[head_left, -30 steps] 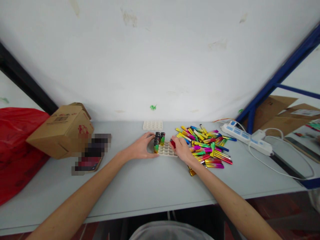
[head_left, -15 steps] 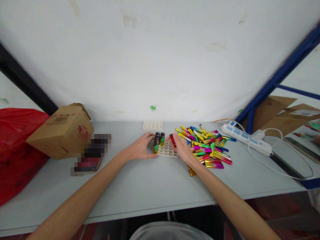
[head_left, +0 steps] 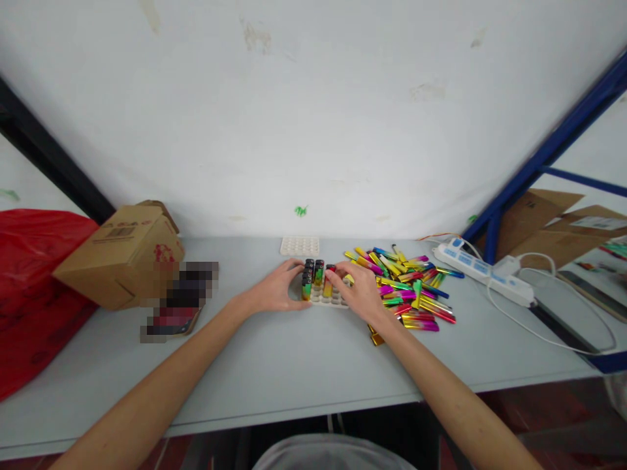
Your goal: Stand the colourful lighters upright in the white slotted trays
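Observation:
A white tray with round holes (head_left: 329, 301) lies on the grey table between my hands. Several green and yellow lighters with black tops (head_left: 307, 281) stand upright at its left side. My left hand (head_left: 277, 287) curves around the tray's left end, thumb and fingers apart, holding nothing I can see. My right hand (head_left: 356, 287) pinches a red and yellow lighter (head_left: 328, 283), upright over the tray's middle. A pile of shiny multicoloured lighters (head_left: 411, 287) lies right of my right hand.
Another white holed tray (head_left: 300, 246) lies near the wall. At left are a red bag (head_left: 39, 294), a cardboard box (head_left: 117, 261) and a partly blurred phone (head_left: 179, 310). A white power strip (head_left: 482, 271) with cables lies at right.
My right hand has moved slightly left, and the lighter in its fingers now stands upright at the tray, nearer the standing lighters. My left hand has stayed in place.

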Demonstrator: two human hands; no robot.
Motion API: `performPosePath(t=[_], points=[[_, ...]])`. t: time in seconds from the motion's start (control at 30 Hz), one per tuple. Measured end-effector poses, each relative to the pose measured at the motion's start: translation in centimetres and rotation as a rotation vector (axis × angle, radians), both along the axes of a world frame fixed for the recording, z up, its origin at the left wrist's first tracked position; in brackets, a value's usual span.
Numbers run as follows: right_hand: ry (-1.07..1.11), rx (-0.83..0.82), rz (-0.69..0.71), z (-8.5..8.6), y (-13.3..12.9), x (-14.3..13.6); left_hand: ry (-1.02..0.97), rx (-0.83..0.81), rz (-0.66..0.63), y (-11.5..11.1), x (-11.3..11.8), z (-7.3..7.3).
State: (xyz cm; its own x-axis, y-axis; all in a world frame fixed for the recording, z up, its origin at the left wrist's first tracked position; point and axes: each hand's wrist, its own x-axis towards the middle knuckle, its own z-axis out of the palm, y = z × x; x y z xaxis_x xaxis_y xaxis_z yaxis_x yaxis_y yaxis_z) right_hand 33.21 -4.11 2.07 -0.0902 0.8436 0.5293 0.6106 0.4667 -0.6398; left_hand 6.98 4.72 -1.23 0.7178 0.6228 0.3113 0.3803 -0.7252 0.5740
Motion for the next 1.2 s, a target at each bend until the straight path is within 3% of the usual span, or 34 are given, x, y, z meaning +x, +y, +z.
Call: performPosePath(t=[0.27, 0.43, 0.63, 0.8, 0.93, 1.03, 1.2], points=[[-0.055, -0.158, 0.008, -0.4, 0.1, -0.4, 0.008, 0.003, -0.001, -0.2, 0.0, 0.3], [-0.207, -0.104, 0.021, -0.9, 0.6, -0.3, 0.012, 0.004, -0.002, -0.2, 0.0, 0.3], [-0.448, -0.110, -0.060, -0.6, 0.6, -1.0, 0.029, 0.013, -0.010, 0.0, -0.1, -0.1], [-0.486, -0.090, -0.011, -0.6, 0.4, -1.4, 0.030, 0.030, 0.004, 0.1, -0.2, -0.2], [-0.442, -0.042, -0.030, -0.3, 0.6, 0.4, 0.036, 0.017, 0.007, 0.0, -0.2, 0.0], [-0.452, -0.031, -0.123, -0.1, 1.0, 3.2, 0.037, 0.023, 0.012, 0.1, -0.1, 0.0], [-0.551, -0.118, -0.250, -0.2, 1.7, 7.1, 0.028, 0.033, 0.016, 0.1, -0.1, -0.1]])
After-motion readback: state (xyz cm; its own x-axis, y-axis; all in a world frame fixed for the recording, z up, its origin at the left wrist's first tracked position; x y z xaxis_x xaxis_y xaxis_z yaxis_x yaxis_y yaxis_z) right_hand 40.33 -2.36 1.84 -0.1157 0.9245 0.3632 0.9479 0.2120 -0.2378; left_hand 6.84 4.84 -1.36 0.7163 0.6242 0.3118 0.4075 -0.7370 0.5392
